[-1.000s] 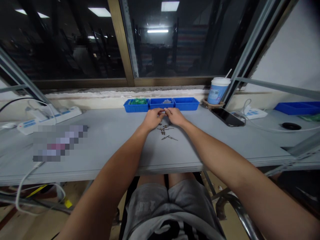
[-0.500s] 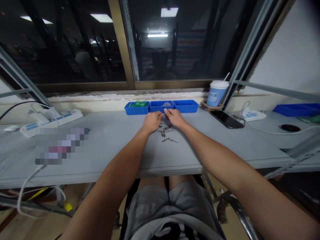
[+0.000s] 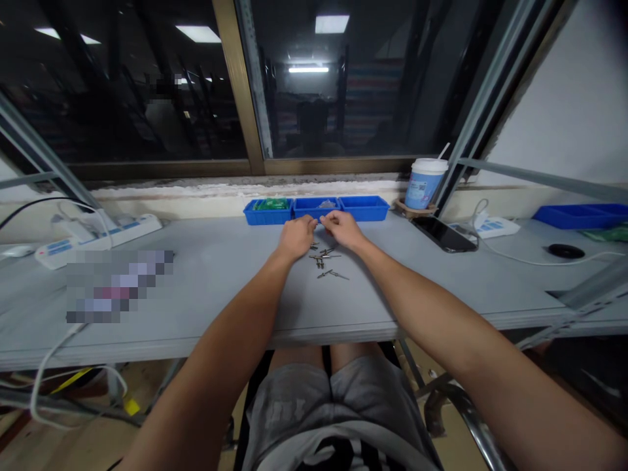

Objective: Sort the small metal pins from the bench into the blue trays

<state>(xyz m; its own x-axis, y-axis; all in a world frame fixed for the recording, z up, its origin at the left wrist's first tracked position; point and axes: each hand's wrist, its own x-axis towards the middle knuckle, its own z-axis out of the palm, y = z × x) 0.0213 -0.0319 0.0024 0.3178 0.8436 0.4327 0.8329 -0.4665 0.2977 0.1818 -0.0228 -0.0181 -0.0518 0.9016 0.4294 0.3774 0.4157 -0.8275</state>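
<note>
My left hand (image 3: 297,237) and my right hand (image 3: 342,228) meet fingertip to fingertip just in front of the middle blue tray (image 3: 316,203). Both are closed in a pinch. Whatever lies between the fingers is too small to make out. Right below them, several small metal fasteners (image 3: 320,257) lie loosely on the grey table (image 3: 220,288). Some have long thin shanks, and a pair (image 3: 333,274) rests a little nearer to me.
The left blue tray (image 3: 268,212) holds green packets, the middle one a clear bag; the right blue tray (image 3: 364,209) stands beside them. A paper cup (image 3: 426,185), a phone (image 3: 444,234) and a power strip (image 3: 490,227) are on the right. Another power strip (image 3: 98,241) lies left.
My hands stay in nearly the same place, with only a slight shift of the fingers. The fasteners on the table look unchanged.
</note>
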